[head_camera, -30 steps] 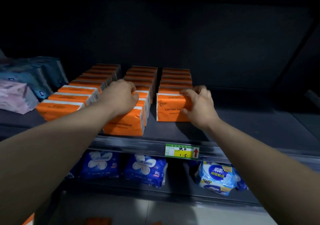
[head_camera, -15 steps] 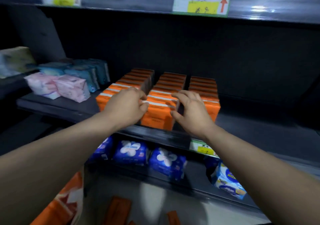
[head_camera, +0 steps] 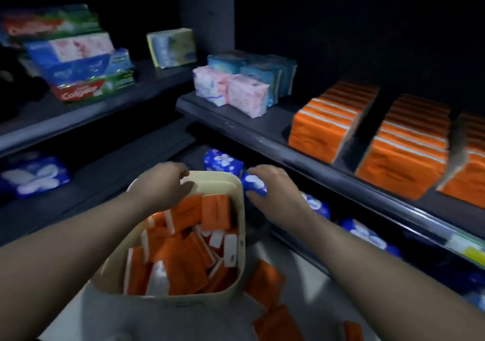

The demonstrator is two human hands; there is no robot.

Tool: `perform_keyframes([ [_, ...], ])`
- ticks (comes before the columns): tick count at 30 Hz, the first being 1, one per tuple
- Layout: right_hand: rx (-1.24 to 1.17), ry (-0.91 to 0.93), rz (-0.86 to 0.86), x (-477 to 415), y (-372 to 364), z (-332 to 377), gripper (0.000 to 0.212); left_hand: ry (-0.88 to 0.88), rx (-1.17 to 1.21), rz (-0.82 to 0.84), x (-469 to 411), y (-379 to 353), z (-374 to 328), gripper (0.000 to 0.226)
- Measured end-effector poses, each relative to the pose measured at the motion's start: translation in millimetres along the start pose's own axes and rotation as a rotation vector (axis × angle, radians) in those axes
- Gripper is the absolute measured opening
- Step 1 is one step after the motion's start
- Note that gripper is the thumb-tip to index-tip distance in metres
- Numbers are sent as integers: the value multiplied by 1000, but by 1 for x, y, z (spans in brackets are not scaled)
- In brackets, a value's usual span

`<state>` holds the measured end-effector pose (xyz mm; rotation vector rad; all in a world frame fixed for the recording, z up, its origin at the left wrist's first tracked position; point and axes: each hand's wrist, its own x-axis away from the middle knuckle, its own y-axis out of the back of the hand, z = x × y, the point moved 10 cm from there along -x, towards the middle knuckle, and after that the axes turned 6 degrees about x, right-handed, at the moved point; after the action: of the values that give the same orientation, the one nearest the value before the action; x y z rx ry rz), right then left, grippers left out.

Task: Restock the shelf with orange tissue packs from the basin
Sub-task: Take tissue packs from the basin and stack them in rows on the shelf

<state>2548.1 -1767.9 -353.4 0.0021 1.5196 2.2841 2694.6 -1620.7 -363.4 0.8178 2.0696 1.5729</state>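
Observation:
A cream basin (head_camera: 237,238) stands on the floor below me, filled with several loose orange tissue packs (head_camera: 189,251). My left hand (head_camera: 165,185) hovers over the basin's far rim with loosely curled fingers and holds nothing. My right hand (head_camera: 273,191) hangs just right of the basin, fingers relaxed and empty. On the dark shelf (head_camera: 262,128) at the right stand three rows of orange tissue packs (head_camera: 328,122), lined up front to back.
Pink and blue tissue packs (head_camera: 236,91) sit left of the orange rows. Toothpaste boxes (head_camera: 78,88) lie on a shelf at far left. Blue wrapped packs (head_camera: 223,160) fill the lower shelf. A few orange packs (head_camera: 265,285) lie on the floor beside the basin.
Both hands have left the orange rows on the shelf and dropped to the basin. My view has swung down and left, bringing the basin into sight.

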Motion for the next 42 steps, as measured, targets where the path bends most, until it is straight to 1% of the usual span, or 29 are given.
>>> perform_keyframes([
  [2, -33, -15, 52, -11, -34, 7, 40, 69, 4, 29, -6, -26, 39, 39],
  [6, -93, -77, 109, -29, -84, 6, 46, 187, 36, 128, -27, -76, 90, 30],
  [9, -109, -126, 157, -39, -112, -4, 46, 200, 25, 198, -47, -114, 110, 32],
  [13, -185, -172, 145, -49, -135, -18, 29, 218, 6, 232, -66, -147, 119, 31],
  [14, -189, -177, 151, -52, -142, -19, 28, 211, -10, 249, -70, -155, 121, 33],
  [16, -177, -194, 171, -57, -159, -24, 34, 200, -12, 284, -77, -173, 128, 40],
  [18, -182, -227, 180, -60, -174, -30, 40, 202, 34, 329, -81, -190, 134, 47],
  [20, -195, -262, 186, -63, -187, -34, 42, 196, 23, 345, -82, -198, 137, 46],
  [25, -152, -322, 249, -69, -210, -44, 45, 112, -40, 295, -87, -184, 132, 40],
  [28, -154, -417, 287, -70, -229, -56, 55, 101, -32, 286, -84, -156, 128, 46],
  [31, -198, -528, 303, -71, -253, -71, 59, 86, -8, 233, -76, -124, 129, 43],
  [34, -239, -624, 280, -71, -274, -83, 62, 130, 63, 190, -60, -102, 140, 37],
  [38, -319, -748, 296, -67, -306, -95, 78, 202, 125, 138, -47, -90, 163, 40],
  [40, -344, -774, 292, -65, -315, -97, 76, 216, 151, 123, -48, -89, 172, 42],
  [42, -327, -787, 270, -65, -318, -100, 68, 220, 162, 109, -49, -87, 177, 43],
])
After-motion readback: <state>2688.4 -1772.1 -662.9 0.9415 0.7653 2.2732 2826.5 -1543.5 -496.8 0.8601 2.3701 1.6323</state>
